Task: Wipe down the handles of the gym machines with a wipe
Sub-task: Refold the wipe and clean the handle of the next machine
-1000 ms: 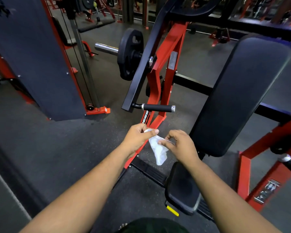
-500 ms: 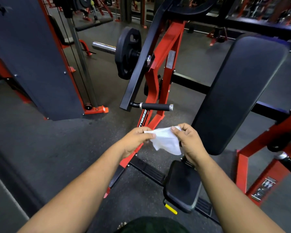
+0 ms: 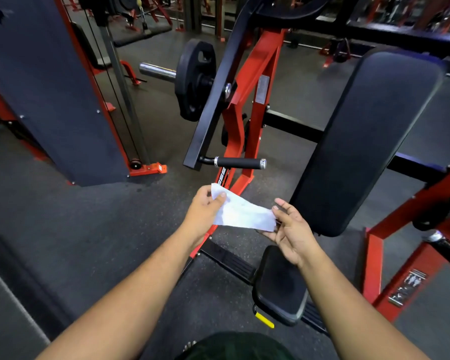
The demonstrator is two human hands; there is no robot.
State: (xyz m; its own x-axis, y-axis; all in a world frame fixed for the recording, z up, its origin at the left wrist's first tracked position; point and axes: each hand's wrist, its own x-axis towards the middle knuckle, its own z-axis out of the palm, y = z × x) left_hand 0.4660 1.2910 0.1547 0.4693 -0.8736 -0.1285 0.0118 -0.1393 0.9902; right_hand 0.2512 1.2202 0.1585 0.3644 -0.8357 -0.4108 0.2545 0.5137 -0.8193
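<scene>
Wipe [image 3: 242, 213], white and creased, spreads flat between your hands: left hand [image 3: 205, 206] pinches one corner, right hand [image 3: 290, 229] pinches the other.

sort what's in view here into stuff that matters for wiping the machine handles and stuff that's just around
Part of the job:
- wipe, stretched open between both hands
- left hand, pinching its left edge
- right hand, holding its right edge
- black handle on the machine arm, not yet touched

Just around:
- weight plate
- back pad
- seat pad
- cable tower
</scene>
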